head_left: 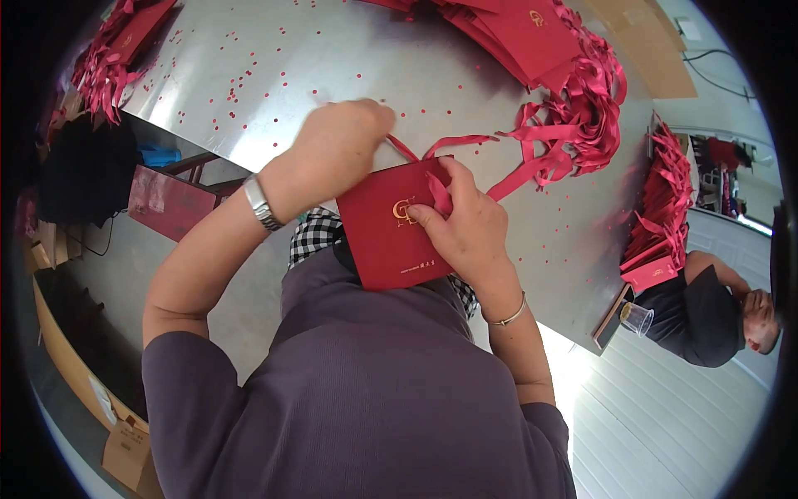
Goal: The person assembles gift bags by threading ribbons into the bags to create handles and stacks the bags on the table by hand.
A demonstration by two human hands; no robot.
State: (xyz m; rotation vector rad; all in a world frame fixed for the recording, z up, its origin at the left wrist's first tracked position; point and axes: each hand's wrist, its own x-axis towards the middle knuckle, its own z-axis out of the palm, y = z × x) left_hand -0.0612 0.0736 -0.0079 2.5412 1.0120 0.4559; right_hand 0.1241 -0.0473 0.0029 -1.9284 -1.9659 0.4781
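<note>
A flat red paper gift bag (378, 249) with a gold emblem is held in front of my body, by the near edge of the table. Closed on its upper right edge is my right hand (472, 220), thumb across the front and a loop of red ribbon (439, 195) under it. My left hand (341, 150) is curled above the bag's upper left corner, slightly blurred. One red ribbon runs from the bag's top edge up to this hand; its fingertips are hidden. Another ribbon trails right toward the pile.
Stacked red bags (532, 41) with tangled ribbons (582, 125) lie on the metal table (324, 50); more bags (129, 41) sit far left. Small red dots are scattered about. At right are another bag row (661, 208), a clear plastic cup (637, 318) and another person (706, 316).
</note>
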